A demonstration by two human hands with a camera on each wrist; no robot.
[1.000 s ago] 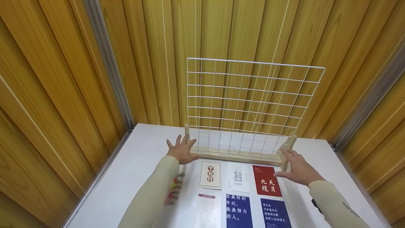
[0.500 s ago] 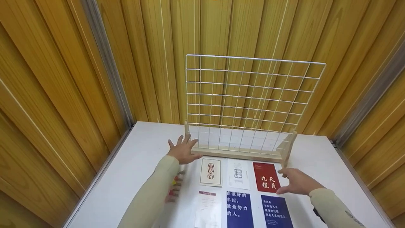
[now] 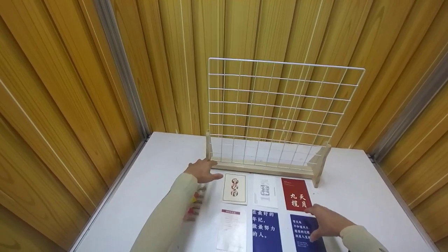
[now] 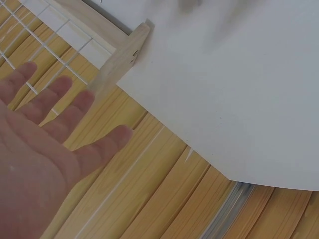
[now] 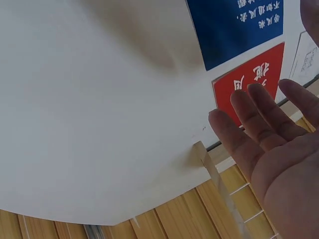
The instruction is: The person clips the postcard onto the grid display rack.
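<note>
1. Three wood walls (image 3: 168, 70) are standing around the back and sides.
2. One white worktop (image 3: 164, 157) is carrying the stand and the cards.
3. One wire grid (image 3: 267, 105) is standing up in the stand.
4. One wooden stand (image 3: 262, 168) is sitting near the back, its two ends poking up. Only the left wrist view is showing dark marks on its left end (image 4: 117, 69).
5. Two hands are reaching out of pale sleeves (image 3: 166, 213). The left hand (image 3: 203, 170) is spreading its fingers by the stand's left end; I can't tell if they are touching. The right hand (image 3: 329, 221) is stretching its fingers over the right blue card (image 3: 308, 245), thumb apart.
6. Six cards are lying in two rows of three: cream card (image 3: 234, 189), white card (image 3: 265, 191), red card (image 3: 296, 194); then pale card (image 3: 231, 231) and two blue ones. The right wrist view is showing just three.
7. Little clips (image 3: 198, 202) are lying by the left sleeve, too blurry to count.
</note>
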